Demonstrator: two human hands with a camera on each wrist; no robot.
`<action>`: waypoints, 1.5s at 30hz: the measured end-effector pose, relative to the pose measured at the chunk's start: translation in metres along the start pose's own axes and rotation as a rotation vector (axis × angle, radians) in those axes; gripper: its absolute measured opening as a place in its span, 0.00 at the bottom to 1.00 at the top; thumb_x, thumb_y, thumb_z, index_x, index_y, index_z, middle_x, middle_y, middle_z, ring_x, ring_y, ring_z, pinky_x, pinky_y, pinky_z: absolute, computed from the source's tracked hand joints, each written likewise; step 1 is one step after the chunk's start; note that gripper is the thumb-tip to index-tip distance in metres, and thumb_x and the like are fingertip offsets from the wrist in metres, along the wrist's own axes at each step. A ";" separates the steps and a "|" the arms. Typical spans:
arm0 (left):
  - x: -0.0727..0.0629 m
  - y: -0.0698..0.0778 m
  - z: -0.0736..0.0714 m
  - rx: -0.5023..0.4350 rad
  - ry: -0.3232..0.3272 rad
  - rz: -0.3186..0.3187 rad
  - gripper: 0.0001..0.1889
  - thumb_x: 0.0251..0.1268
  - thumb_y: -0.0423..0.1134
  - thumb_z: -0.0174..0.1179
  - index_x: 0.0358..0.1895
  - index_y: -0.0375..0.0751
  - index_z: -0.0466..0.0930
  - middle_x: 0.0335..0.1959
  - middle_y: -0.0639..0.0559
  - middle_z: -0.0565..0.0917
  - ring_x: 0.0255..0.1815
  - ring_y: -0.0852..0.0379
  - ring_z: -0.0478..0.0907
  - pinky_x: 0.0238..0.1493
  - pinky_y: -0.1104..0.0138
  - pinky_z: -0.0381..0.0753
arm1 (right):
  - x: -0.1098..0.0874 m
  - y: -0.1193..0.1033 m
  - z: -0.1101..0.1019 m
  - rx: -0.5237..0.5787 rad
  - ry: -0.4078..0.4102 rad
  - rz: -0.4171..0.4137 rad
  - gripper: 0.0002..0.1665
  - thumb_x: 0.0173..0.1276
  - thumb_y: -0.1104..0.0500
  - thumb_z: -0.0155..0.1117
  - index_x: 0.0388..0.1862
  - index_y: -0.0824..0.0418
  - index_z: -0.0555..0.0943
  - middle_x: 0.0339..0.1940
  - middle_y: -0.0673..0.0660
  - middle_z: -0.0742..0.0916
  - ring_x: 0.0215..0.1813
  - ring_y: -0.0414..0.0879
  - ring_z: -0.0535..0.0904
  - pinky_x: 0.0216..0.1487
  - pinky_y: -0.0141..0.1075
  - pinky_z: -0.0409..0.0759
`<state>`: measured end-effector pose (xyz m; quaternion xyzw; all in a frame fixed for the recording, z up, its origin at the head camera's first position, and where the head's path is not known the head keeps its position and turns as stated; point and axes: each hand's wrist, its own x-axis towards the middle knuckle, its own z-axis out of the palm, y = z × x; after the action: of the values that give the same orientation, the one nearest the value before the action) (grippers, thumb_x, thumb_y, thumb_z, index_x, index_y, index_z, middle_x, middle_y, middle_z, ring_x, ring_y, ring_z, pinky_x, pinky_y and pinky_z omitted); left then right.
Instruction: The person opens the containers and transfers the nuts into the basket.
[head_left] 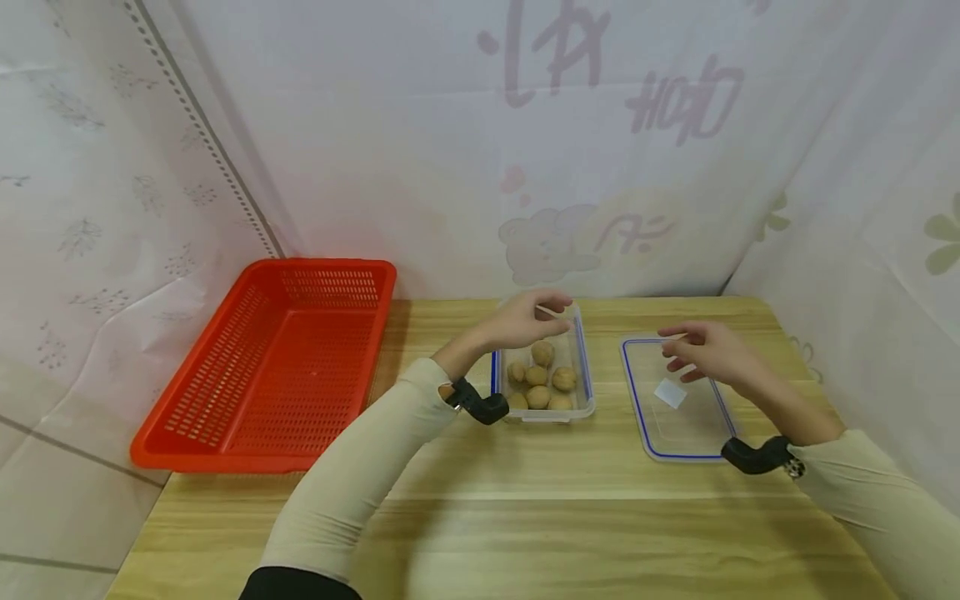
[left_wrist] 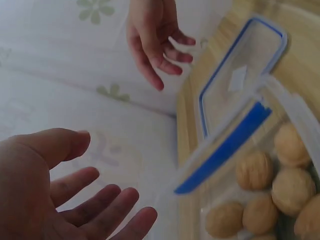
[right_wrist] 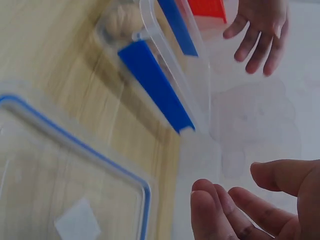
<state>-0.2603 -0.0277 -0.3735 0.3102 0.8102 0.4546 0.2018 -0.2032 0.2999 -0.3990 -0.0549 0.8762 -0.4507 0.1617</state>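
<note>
A clear plastic container (head_left: 582,412) with blue side strips holds several walnuts (head_left: 537,377). Over its far end hovers my left hand (head_left: 522,319), fingers loosely bent and holding nothing; in the left wrist view its thumb and fingers (left_wrist: 107,205) are spread apart. To the right, the container's flat clear lid (head_left: 686,433) with a blue seal lies on the table, a small white square label (head_left: 670,392) on it. My right hand (head_left: 708,354) is above the lid's far right part, fingers relaxed, with nothing between thumb and fingertips in the right wrist view.
A big red plastic basket (head_left: 315,367) with perforated sides stands at the left of the wooden table (head_left: 510,533). Printed white cloth (head_left: 420,150) hangs behind the table and along both sides. Both wrists wear black camera mounts (head_left: 753,456).
</note>
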 end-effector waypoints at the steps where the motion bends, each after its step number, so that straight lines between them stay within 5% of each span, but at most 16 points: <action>1: -0.001 -0.004 -0.003 0.003 -0.004 -0.001 0.26 0.78 0.38 0.57 0.73 0.33 0.66 0.70 0.39 0.72 0.67 0.43 0.74 0.64 0.63 0.77 | 0.002 -0.002 0.004 0.018 -0.009 -0.001 0.31 0.81 0.56 0.55 0.73 0.75 0.66 0.55 0.71 0.84 0.48 0.56 0.86 0.42 0.43 0.88; 13: 0.001 -0.035 -0.016 -0.111 -0.022 -0.131 0.25 0.77 0.34 0.57 0.73 0.33 0.67 0.68 0.37 0.72 0.67 0.44 0.73 0.59 0.55 0.80 | 0.028 -0.017 0.047 0.169 -0.100 0.017 0.31 0.80 0.57 0.55 0.75 0.72 0.65 0.58 0.70 0.82 0.53 0.62 0.83 0.47 0.44 0.87; 18: 0.008 -0.039 -0.010 -0.078 -0.014 -0.160 0.25 0.75 0.30 0.57 0.72 0.32 0.68 0.69 0.35 0.71 0.70 0.40 0.69 0.59 0.52 0.80 | 0.040 -0.018 0.063 0.212 -0.104 0.032 0.34 0.79 0.58 0.57 0.77 0.73 0.62 0.64 0.76 0.76 0.55 0.61 0.82 0.50 0.46 0.87; 24: 0.018 -0.043 -0.001 -0.041 -0.041 -0.228 0.26 0.73 0.27 0.57 0.72 0.32 0.67 0.72 0.30 0.68 0.73 0.36 0.65 0.61 0.51 0.80 | 0.053 -0.020 0.079 0.274 -0.083 0.051 0.34 0.77 0.61 0.58 0.75 0.76 0.62 0.59 0.76 0.79 0.51 0.59 0.84 0.49 0.46 0.87; 27: 0.021 -0.043 0.003 -0.018 -0.051 -0.250 0.27 0.72 0.26 0.57 0.73 0.32 0.67 0.72 0.29 0.67 0.69 0.37 0.70 0.58 0.52 0.81 | 0.058 -0.021 0.086 0.276 -0.078 0.064 0.33 0.76 0.62 0.58 0.74 0.77 0.63 0.55 0.73 0.81 0.46 0.54 0.84 0.48 0.46 0.87; 29: 0.023 -0.043 0.006 -0.009 -0.049 -0.264 0.28 0.71 0.26 0.58 0.73 0.31 0.66 0.73 0.28 0.66 0.57 0.41 0.78 0.56 0.51 0.81 | 0.061 -0.021 0.089 0.275 -0.074 0.080 0.33 0.76 0.63 0.59 0.74 0.76 0.63 0.52 0.70 0.82 0.45 0.52 0.83 0.47 0.45 0.87; 34: 0.027 -0.043 0.013 0.020 -0.032 -0.287 0.28 0.70 0.25 0.59 0.72 0.30 0.67 0.72 0.28 0.67 0.58 0.42 0.77 0.51 0.56 0.83 | 0.065 -0.022 0.092 0.283 -0.063 0.116 0.32 0.76 0.65 0.59 0.73 0.76 0.62 0.50 0.66 0.81 0.45 0.50 0.80 0.47 0.44 0.87; 36: 0.028 -0.045 0.015 0.035 -0.028 -0.286 0.27 0.69 0.25 0.59 0.71 0.30 0.68 0.71 0.29 0.69 0.68 0.38 0.70 0.52 0.58 0.83 | 0.066 -0.022 0.093 0.298 -0.060 0.130 0.32 0.76 0.66 0.59 0.73 0.75 0.62 0.49 0.65 0.81 0.45 0.50 0.80 0.47 0.44 0.87; 45: 0.030 -0.052 0.023 0.116 -0.023 -0.359 0.28 0.65 0.29 0.66 0.69 0.35 0.73 0.67 0.35 0.74 0.67 0.40 0.72 0.67 0.54 0.73 | 0.068 -0.019 0.096 0.333 -0.044 0.149 0.32 0.76 0.66 0.60 0.74 0.73 0.62 0.48 0.63 0.81 0.41 0.47 0.80 0.43 0.41 0.88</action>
<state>-0.2843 -0.0136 -0.4315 0.1768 0.8749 0.3604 0.2709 -0.2367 0.1979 -0.4514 0.0281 0.7873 -0.5751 0.2206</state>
